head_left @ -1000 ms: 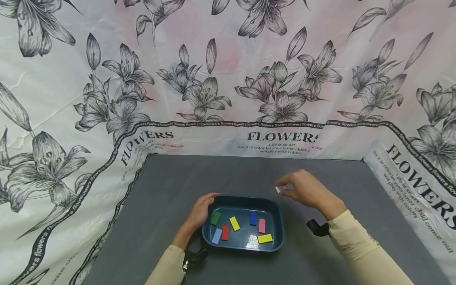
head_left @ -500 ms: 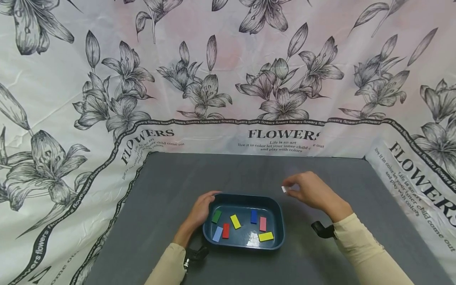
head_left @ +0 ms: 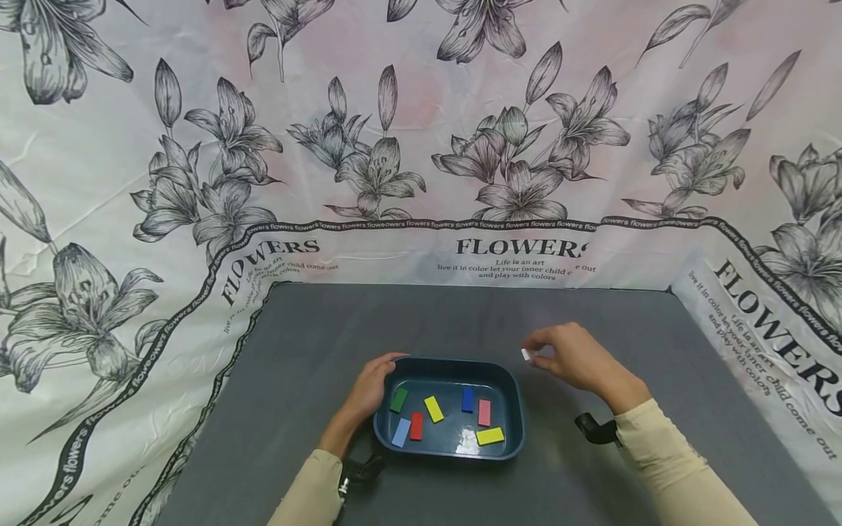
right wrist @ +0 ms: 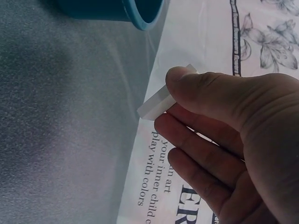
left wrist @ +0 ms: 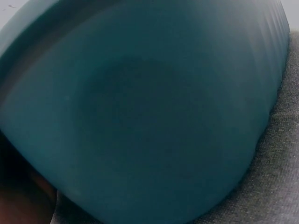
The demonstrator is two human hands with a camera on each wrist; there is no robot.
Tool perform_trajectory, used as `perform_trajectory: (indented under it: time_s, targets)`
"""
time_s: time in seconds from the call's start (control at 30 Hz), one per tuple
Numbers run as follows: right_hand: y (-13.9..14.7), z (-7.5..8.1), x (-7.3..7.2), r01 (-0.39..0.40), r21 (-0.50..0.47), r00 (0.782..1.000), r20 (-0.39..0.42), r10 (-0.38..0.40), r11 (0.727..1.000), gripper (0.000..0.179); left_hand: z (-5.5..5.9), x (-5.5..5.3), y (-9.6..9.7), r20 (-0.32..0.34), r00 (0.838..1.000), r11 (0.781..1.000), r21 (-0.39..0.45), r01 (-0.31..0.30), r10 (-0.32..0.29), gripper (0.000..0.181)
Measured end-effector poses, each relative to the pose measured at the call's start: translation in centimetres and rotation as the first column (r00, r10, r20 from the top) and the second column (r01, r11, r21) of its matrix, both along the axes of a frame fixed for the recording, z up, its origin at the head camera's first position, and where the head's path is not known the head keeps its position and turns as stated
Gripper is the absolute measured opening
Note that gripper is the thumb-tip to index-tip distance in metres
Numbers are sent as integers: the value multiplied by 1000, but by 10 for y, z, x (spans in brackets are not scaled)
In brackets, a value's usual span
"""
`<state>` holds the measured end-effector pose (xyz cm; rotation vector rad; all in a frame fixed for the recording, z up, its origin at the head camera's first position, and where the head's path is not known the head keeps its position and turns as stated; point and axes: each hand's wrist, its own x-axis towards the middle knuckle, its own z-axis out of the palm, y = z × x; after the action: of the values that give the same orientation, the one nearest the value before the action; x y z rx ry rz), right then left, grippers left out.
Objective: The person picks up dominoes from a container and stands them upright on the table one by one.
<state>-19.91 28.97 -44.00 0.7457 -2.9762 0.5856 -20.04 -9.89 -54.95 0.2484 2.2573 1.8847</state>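
Note:
A dark blue-green tray (head_left: pixel 450 371) sits on the table. My left hand (head_left: pixel 367 391) holds its left side near the far corner; close up in the left wrist view, the tray's wall (left wrist: pixel 154 130) hides most of the fingers. Inside the tray lie a green block (head_left: pixel 398 399), a light blue block (head_left: pixel 401 432), a red block (head_left: pixel 416 426), a yellow block (head_left: pixel 433 410), a blue block (head_left: pixel 468 399), a pink block (head_left: pixel 484 413) and a second yellow block (head_left: pixel 490 436). Beyond the tray's right end, my right hand (head_left: pixel 575 358) pinches a white block (right wrist: pixel 159 102) between thumb and fingers.
The grey table (head_left: pixel 316 329) surrounds the tray. A white floral sheet (head_left: pixel 395 256) rises along the table's back and sides. A black strap mount (head_left: pixel 596 429) hangs by the right wrist, and another black mount (head_left: pixel 362 471) is at the left wrist.
My right hand has shifted slightly to the right, away from the tray, with the white block still pinched. The left hand, tray and coloured blocks stay in place.

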Motion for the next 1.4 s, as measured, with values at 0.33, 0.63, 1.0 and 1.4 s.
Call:
perform_trajectory:
  time_s: [0.33,0.63,1.0,1.4]
  targets:
    - [2,-6,1,1,-4,1000,0,-1,1000,20,1,1,0,5,1000,1000,-7,-6,6,48]
    - [1,-6,4,18,-25,1000,18,-18,1000,21,1,0,0,4,1000,1000,7,5,-5,47]
    - [17,-11,14,82,-153,997,17,-81,985,25,1,-1,-1,3,1000,1000,22,7,-7,47]
    - [28,-27,23,182,-259,982,101,-161,949,27,0,0,-1,12,1000,1000,21,2,-3,47]
